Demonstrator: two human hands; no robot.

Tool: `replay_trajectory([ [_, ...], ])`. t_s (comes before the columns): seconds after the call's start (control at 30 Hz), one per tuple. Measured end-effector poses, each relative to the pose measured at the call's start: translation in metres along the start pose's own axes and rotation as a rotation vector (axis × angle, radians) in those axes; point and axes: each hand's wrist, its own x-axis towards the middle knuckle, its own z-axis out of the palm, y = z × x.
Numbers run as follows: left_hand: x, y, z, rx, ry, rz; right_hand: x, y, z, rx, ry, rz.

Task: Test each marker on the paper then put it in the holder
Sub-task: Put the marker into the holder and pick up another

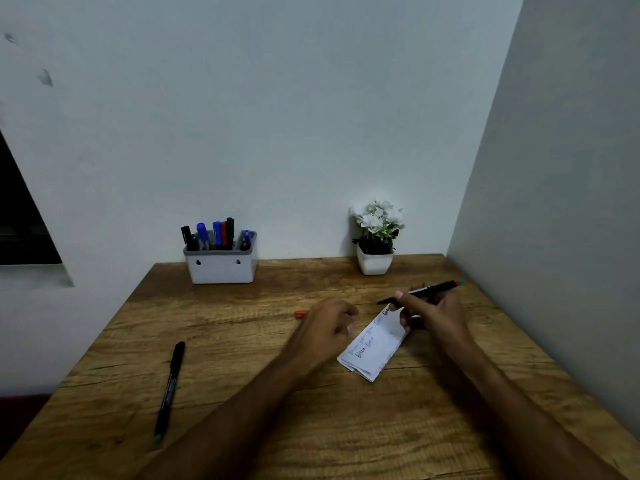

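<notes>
A person's right hand [433, 313] pinches a black marker [420, 292] above the folded paper [372, 344], apparently poised for testing, the left hand [327, 327] loosely curled beside it, the holder [221, 268] well apart.

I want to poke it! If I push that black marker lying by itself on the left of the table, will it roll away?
Probably a little. The black marker looks round and slim, lying flat on the smooth wooden table, so a sideways poke could roll it. It seems to have a clip near its cap, which may stop it soon. It looks stiff and light, so easy to lift.
</notes>
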Motion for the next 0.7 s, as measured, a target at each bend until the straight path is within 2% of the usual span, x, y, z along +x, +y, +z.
replay_trajectory([
  [0.1, -0.005, 0.003, 0.009, -0.051, -0.139, 0.059, -0.007, 0.004, 0.003, -0.018, -0.055, 0.008],
  [0.27, -0.009, -0.001, 0.011, -0.051, -0.201, 0.079, -0.014, 0.010, 0.008, -0.142, -0.140, 0.020],
  [0.43, -0.012, -0.003, 0.017, 0.034, -0.203, 0.138, -0.010, 0.015, 0.005, -0.380, -0.183, -0.037],
  [0.7, -0.013, -0.002, 0.019, 0.058, -0.176, 0.168, -0.012, 0.022, 0.009, -0.462, -0.159, -0.108],
])
